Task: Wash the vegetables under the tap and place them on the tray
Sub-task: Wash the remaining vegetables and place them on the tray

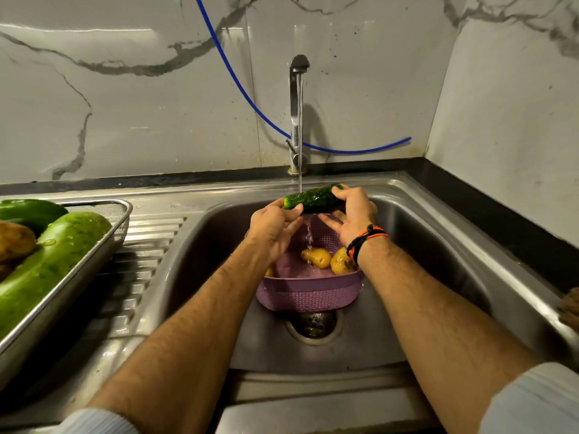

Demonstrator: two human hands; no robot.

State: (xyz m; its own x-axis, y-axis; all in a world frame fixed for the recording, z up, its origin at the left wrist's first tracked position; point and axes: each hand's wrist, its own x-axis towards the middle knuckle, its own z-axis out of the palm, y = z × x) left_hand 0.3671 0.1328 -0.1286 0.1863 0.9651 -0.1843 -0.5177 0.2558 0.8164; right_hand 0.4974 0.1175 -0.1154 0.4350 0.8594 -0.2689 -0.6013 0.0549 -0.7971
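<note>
A dark green cucumber (313, 197) lies level under the running tap (297, 114), and water streams off it. My left hand (274, 227) holds its left end with thumb and fingers. My right hand (352, 214) grips its right end, fingers curled over the top. Below them a purple perforated basket (308, 292) sits in the steel sink (438, 245) with wet yellow potatoes (316, 257) inside. On the left, a steel tray (78, 277) carries a large pale green gourd (47, 264), another green vegetable (29, 213) and a brown potato (15, 242).
The tray rests on the ribbed draining board (141, 245). The sink drain (313, 324) lies just in front of the basket. A blue hose (266, 114) runs along the marble wall behind the tap. A brown object (571, 308) shows at the right edge.
</note>
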